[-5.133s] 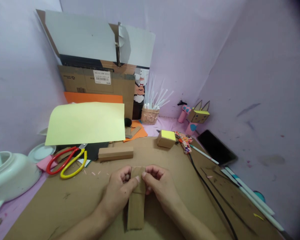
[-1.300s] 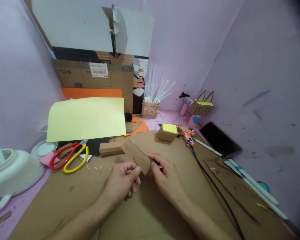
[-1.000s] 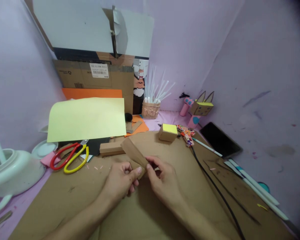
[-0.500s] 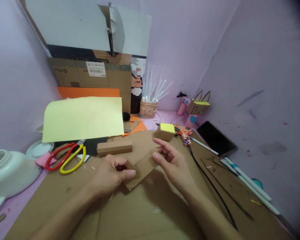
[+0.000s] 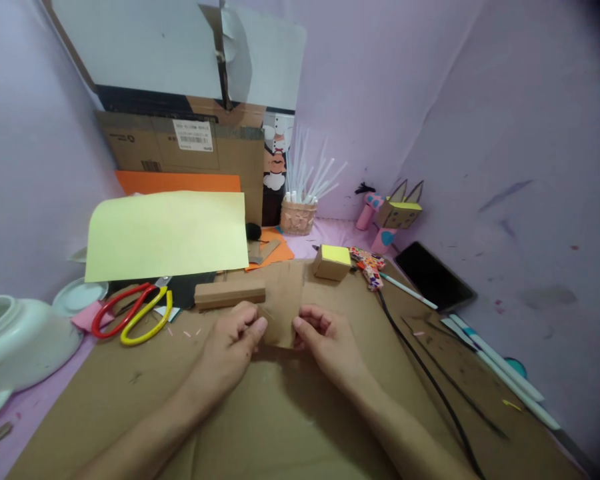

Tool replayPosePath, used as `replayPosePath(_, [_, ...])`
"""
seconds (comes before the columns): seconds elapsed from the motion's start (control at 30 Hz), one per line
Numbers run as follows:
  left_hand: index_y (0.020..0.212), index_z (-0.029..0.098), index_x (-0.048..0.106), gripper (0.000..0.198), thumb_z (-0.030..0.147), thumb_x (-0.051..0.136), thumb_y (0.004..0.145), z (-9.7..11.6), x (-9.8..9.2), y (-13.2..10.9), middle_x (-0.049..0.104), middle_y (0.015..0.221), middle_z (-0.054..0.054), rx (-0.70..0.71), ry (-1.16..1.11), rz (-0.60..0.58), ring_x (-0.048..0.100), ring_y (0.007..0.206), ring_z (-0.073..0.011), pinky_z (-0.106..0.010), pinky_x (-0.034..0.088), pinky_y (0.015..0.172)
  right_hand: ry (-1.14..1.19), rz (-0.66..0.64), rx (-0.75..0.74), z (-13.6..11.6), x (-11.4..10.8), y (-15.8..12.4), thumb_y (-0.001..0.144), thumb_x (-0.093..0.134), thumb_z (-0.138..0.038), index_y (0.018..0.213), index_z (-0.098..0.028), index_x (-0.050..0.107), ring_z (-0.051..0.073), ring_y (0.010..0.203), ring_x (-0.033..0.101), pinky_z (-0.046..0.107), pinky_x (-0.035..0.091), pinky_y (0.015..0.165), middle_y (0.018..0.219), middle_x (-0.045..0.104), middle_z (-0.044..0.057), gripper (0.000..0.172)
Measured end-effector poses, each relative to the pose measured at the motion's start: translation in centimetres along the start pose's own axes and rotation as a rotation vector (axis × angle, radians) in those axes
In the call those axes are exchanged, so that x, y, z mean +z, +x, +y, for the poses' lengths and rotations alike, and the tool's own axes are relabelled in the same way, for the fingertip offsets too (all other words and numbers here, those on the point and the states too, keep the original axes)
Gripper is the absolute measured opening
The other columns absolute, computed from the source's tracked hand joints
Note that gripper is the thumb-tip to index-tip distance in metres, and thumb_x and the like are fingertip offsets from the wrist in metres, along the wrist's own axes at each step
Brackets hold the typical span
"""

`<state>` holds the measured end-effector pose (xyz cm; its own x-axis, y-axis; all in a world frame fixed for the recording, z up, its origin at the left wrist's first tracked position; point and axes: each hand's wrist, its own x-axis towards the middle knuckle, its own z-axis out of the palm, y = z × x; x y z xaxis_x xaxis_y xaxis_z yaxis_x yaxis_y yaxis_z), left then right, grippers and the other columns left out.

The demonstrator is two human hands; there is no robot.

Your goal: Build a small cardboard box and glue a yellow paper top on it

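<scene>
A folded piece of brown cardboard [image 5: 281, 303] is held up between both hands over the cardboard-covered table. My left hand [image 5: 237, 340] pinches its lower left edge, where a flap is bent up. With thumb and fingers, my right hand [image 5: 325, 337] grips the lower right edge. Just beyond the left hand lies a long folded cardboard bar [image 5: 230, 294]. A small cardboard box with a yellow top [image 5: 332, 263] stands past the right hand, touching neither hand.
Red and yellow-handled scissors [image 5: 145, 317] lie at left near a white pot [image 5: 25, 347]. Yellow paper [image 5: 167, 237] and a basket of white sticks [image 5: 299, 217] stand behind. A patterned glue gun [image 5: 369, 265] trails a black cord at right, near a phone [image 5: 434, 277].
The cardboard piece has turned from a slant to nearly upright. My right hand has moved down and left, from the piece's far end to its near right edge.
</scene>
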<state>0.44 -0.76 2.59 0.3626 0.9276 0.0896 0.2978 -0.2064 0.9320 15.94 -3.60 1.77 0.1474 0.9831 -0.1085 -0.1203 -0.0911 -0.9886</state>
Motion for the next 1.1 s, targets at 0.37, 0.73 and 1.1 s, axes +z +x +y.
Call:
replayPosePath(0.37, [0.058,0.019,0.057,0.02,0.028,0.057,0.076,0.21,0.37,-0.63,0.052,0.057,0.002,0.088,0.298,0.137,0.047,0.055,-0.0122,-0.022,0.032,0.052,0.12,-0.092,0.097,0.02,0.57,-0.66,0.058,0.067,-0.034,0.062,-0.017,0.055,0.008,0.044,0.047,0.022,0.048,0.045,0.047,0.05,-0.007,0.021])
replayPosePath(0.73, [0.062,0.018,0.056,0.019,0.025,0.053,0.08,-0.1,0.5,-0.95,0.054,0.061,0.0,0.221,0.419,0.123,0.049,0.059,-0.0132,-0.024,0.034,0.056,0.11,-0.124,0.062,0.09,0.54,-0.61,0.056,0.073,-0.034,0.066,-0.016,0.056,0.006,0.045,0.047,0.02,0.044,0.047,0.051,0.052,-0.007,0.026])
replayPosePath(1.1, [0.063,0.016,0.055,0.033,0.048,0.062,0.069,0.46,0.75,-0.06,0.042,0.045,0.007,-0.264,-0.211,-0.022,0.03,0.039,-0.0056,-0.019,0.022,0.039,0.125,-0.008,0.036,-0.21,0.02,-0.29,0.058,0.072,-0.033,0.061,-0.016,0.055,0.005,0.042,0.044,0.017,0.041,0.043,0.048,0.053,-0.006,0.024])
